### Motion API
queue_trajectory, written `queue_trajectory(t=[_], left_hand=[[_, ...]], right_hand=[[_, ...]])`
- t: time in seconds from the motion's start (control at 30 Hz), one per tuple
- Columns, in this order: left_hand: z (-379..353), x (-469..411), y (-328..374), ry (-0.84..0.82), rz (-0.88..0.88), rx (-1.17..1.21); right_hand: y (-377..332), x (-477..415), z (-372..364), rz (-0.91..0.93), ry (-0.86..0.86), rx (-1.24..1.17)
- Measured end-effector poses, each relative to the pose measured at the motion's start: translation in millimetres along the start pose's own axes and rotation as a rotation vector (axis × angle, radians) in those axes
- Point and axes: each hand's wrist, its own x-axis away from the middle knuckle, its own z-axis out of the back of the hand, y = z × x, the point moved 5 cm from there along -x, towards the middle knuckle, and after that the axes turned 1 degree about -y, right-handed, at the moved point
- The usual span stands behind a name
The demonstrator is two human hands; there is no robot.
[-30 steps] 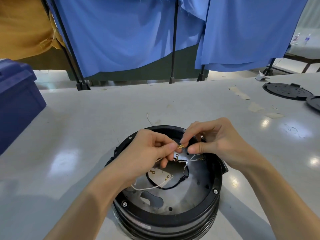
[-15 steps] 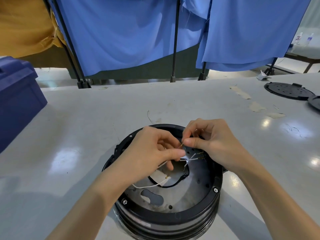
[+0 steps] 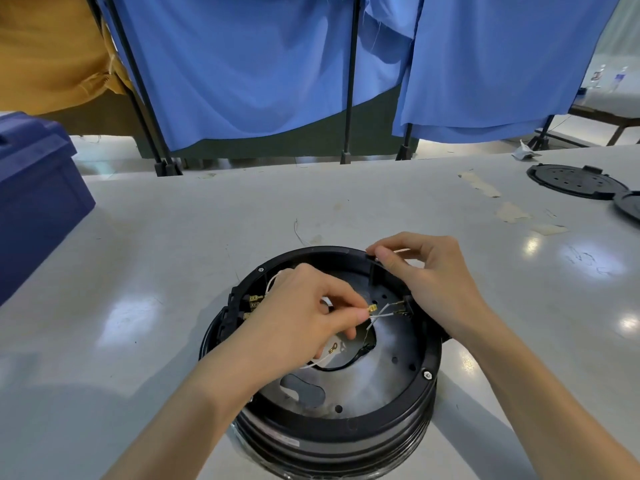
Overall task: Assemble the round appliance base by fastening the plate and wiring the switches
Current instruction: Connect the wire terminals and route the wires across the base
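The round black appliance base [image 3: 388, 420] sits upside down on the table in front of me, with a silver metal plate [image 3: 377, 379] screwed inside it. My left hand [image 3: 304, 317] pinches a white wire with a brass spade terminal [image 3: 372, 310] over the plate's centre hole. My right hand [image 3: 429, 275] rests on the far right rim, thumb and fingers curled over the edge near a thin wire end. Brass switch tabs [image 3: 254, 301] show at the left inner wall. A loose ring terminal [image 3: 333, 348] hangs over the hole.
A dark blue bin [image 3: 34, 199] stands at the left. Two black round lids [image 3: 575, 181] lie at the far right of the white table [image 3: 173, 254], near strips of tape [image 3: 512, 213]. Blue curtains on black stands hang behind the table.
My right hand let go of the terminal and moved up and right onto the base's rim. My left hand kept the wire and shifted slightly lower over the hole.
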Motion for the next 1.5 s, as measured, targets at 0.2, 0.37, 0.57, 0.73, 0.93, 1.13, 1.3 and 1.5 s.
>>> queue_trajectory(t=[0.2, 0.37, 0.57, 0.73, 0.93, 1.13, 1.3, 1.5], left_hand=[[-22, -9, 5, -0.076, -0.032, -0.175], [-30, -16, 3, -0.070, -0.020, -0.249], [-34, -15, 6, -0.031, -0.065, -0.274], [-36, -14, 7, -0.008, -0.064, -0.244], [-37, -12, 5, -0.008, -0.050, -0.223], [-35, -13, 7, 0.003, -0.058, -0.209], [-35, -13, 8, -0.004, -0.056, -0.222], [-40, -17, 18, 0.040, -0.054, -0.405]], right_hand=[[11, 0, -2, -0.075, 0.071, 0.031], [23, -1, -5, -0.221, -0.010, -0.095], [23, 1, -7, -0.265, -0.015, -0.218], [22, 1, -7, -0.282, -0.009, -0.220], [24, 1, -7, -0.276, -0.002, -0.201], [24, 2, -6, -0.277, -0.003, -0.196], [23, 1, -7, -0.272, -0.002, -0.184], [23, 0, -8, -0.256, 0.018, -0.157]])
